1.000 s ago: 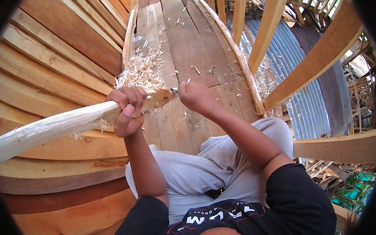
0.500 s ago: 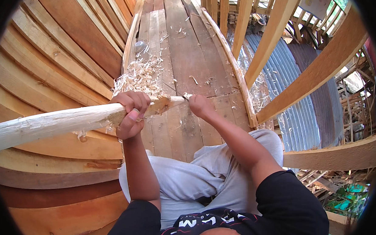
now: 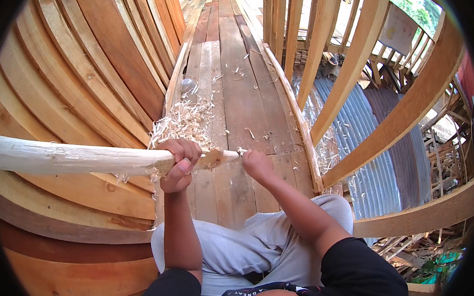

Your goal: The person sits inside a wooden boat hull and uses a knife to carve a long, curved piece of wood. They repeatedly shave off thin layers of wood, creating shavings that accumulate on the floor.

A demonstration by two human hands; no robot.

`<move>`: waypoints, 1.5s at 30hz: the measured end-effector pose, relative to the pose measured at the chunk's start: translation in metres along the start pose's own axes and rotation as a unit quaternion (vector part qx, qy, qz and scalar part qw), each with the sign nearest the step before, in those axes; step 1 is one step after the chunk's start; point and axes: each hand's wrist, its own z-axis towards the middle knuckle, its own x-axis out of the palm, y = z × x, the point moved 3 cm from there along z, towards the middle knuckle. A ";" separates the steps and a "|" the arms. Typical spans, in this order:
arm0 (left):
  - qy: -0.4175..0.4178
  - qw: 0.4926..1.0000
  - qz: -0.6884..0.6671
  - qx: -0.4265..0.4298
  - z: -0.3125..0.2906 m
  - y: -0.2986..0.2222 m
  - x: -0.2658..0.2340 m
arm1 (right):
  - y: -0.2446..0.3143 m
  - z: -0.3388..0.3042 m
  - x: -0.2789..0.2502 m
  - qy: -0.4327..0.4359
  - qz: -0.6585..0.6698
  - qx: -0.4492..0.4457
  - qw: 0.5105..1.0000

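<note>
A long pale wooden pole (image 3: 76, 155) lies crosswise before me, its bark stripped. It runs in from the left edge and tapers to a narrow whittled tip on the right. My left hand (image 3: 178, 164) is wrapped around it a little behind the brownish cut part. Just past the tip, my right hand (image 3: 259, 166) is closed in a fist around a knife, whose thin blade showed half a second ago and is now mostly hidden. A curled wood shaving (image 3: 241, 151) sits between the tip and the right fist.
Loose shavings (image 3: 184, 121) are heaped on the plank floor (image 3: 245, 104) beyond my left hand. A small round metallic object (image 3: 187, 85) rests farther back. Upright boards (image 3: 109, 53) wall the left; spaced wooden posts (image 3: 345, 62) stand on the right, with corrugated metal sheets (image 3: 363, 147) below.
The view has tilted up, so everything sits lower in the picture. My right hand stays at the pole's tip, and the thin blade seen before no longer shows clearly. The left grip is unchanged.
</note>
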 end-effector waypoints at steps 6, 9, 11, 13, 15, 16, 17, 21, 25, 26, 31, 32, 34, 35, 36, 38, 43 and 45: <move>-0.004 1.000 0.007 -0.012 -0.004 -0.012 -0.013 | 0.064 -0.039 -0.032 0.042 -0.011 -0.090 0.995; 0.010 1.000 0.003 -0.001 -0.001 -0.002 -0.006 | 0.003 -0.002 -0.003 -0.027 0.031 -0.027 0.999; 0.023 1.000 -0.009 -0.003 0.004 -0.001 -0.003 | -0.004 0.006 0.001 -0.044 0.028 -0.017 0.998; 0.033 0.999 -0.015 -0.011 -0.001 0.000 -0.009 | 0.004 -0.011 -0.004 -0.025 0.010 -0.020 0.999; 0.032 0.999 0.002 -0.009 -0.003 -0.001 -0.011 | 0.025 -0.024 -0.020 -0.002 -0.008 -0.041 0.999; 0.032 0.999 0.011 -0.008 -0.003 -0.004 -0.013 | 0.035 -0.027 -0.022 0.000 -0.005 -0.059 0.998; 0.036 0.999 0.013 -0.006 -0.005 -0.006 -0.016 | 0.045 -0.030 -0.019 0.004 -0.003 -0.076 0.997; 0.028 1.000 -0.005 0.002 -0.001 -0.002 -0.014 | -0.002 0.000 0.001 -0.029 -0.007 -0.014 0.999; 0.030 1.000 0.005 -0.003 -0.003 -0.003 -0.023 | 0.006 -0.005 0.003 -0.016 -0.024 -0.006 1.000; 0.031 0.999 0.012 -0.003 -0.005 -0.003 -0.023 | 0.014 -0.011 -0.005 -0.012 -0.033 -0.028 0.999; 0.100 0.995 -0.007 -0.008 0.002 0.000 -0.012 | 0.012 -0.005 -0.004 -0.025 -0.020 -0.036 0.999; 0.084 0.996 -0.011 -0.009 0.000 0.002 -0.011 | -0.008 0.004 0.004 -0.028 -0.022 -0.025 0.999; 0.057 0.998 0.002 -0.006 -0.003 0.001 -0.013 | -0.011 0.010 0.007 -0.032 -0.017 -0.013 0.999; 0.064 0.998 0.001 -0.001 0.000 0.000 -0.014 | -0.012 0.012 0.010 -0.036 -0.017 -0.003 0.999; 0.065 0.998 0.002 0.001 -0.002 -0.001 -0.015 | -0.012 0.007 0.012 -0.032 -0.018 0.007 0.999; 0.067 0.998 0.008 0.002 -0.004 -0.002 -0.021 | 0.028 -0.018 -0.017 -0.008 -0.026 -0.039 0.999; 0.066 0.998 -0.005 -0.010 -0.002 -0.002 -0.021 | -0.011 -0.001 0.014 -0.047 -0.001 -0.016 0.999; 0.031 1.000 0.000 -0.005 -0.004 -0.002 -0.023 | -0.029 0.017 0.022 -0.036 -0.033 -0.005 0.999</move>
